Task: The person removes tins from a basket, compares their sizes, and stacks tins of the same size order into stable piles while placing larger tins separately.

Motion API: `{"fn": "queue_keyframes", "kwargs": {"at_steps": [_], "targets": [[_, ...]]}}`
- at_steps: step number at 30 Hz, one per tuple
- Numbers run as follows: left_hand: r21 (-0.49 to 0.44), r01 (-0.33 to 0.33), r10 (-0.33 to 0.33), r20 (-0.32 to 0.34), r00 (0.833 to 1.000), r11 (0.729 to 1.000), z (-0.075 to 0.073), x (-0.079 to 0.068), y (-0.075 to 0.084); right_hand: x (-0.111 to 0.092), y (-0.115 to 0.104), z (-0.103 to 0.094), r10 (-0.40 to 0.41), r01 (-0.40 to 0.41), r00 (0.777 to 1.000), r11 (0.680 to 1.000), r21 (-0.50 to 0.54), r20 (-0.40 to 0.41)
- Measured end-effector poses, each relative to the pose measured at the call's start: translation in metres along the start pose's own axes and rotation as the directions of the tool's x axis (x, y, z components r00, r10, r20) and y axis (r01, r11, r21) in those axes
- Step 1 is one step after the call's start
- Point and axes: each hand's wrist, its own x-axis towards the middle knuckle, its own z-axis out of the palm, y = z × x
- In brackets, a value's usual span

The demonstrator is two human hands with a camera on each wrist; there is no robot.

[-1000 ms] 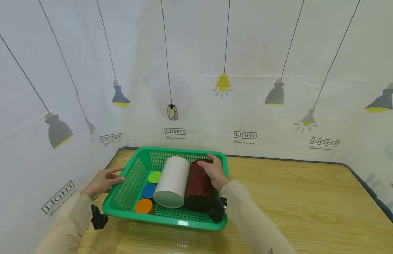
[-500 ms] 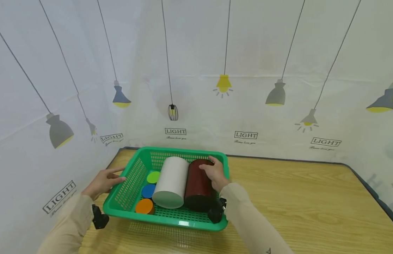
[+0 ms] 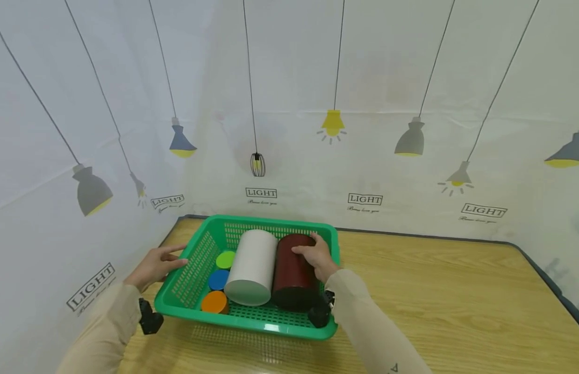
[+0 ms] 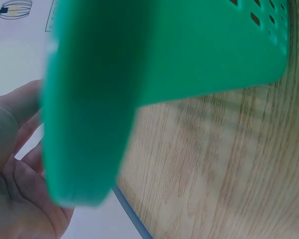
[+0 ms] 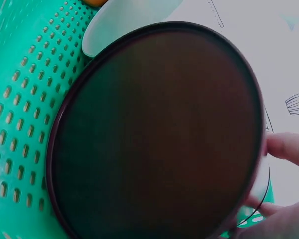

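Note:
Inside the green plastic basket [image 3: 252, 323] lie a white cylinder [image 3: 253, 265] and a dark red cylinder [image 3: 289, 270], side by side with their ends toward me. My right hand [image 3: 319, 254] holds the dark red cylinder, thumb on top and fingers at its far right. The right wrist view shows the round end of the dark red cylinder [image 5: 159, 134] close up. At the basket's left rim, my left hand [image 3: 156, 265] rests with fairly straight fingers; the left wrist view hides the fingertips behind the rim.
Along the basket's left side sit a lime green disc [image 3: 225, 259], a blue disc [image 3: 219, 279] and an orange short cylinder [image 3: 215, 302]. The basket stands on a wood-grain table [image 3: 439, 296]. A white sheet printed with lamps [image 3: 289, 171] hangs at the back and sides.
The view has shifted slightly. My right thumb has shifted a little on the dark red cylinder. Both cylinders and the basket stay essentially in place, and my left hand keeps to the rim.

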Motion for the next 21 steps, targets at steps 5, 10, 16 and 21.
{"fn": "queue_keyframes", "kwargs": {"at_steps": [5,10,16,21], "targets": [[0.006,0.003,-0.003,-0.001,1.0,1.0,0.0007,0.0006,0.0008,0.0008,0.0033,-0.0006,0.02,-0.019,1.0,0.999,-0.031,0.023],[-0.004,0.005,-0.005,-0.007,1.0,1.0,0.0007,0.0015,-0.0002,0.0009,0.0053,-0.0021,0.06,-0.057,0.998,0.996,-0.065,0.032],[-0.007,-0.003,0.003,-0.007,1.0,1.0,0.0005,0.0004,0.0005,0.0022,0.0073,-0.0027,0.091,-0.085,0.995,0.989,-0.119,0.046],[0.004,0.004,-0.004,-0.004,1.0,1.0,0.001,-0.0006,0.0022,0.0027,0.0082,-0.0035,0.087,-0.079,0.994,0.99,-0.118,0.061]]}}
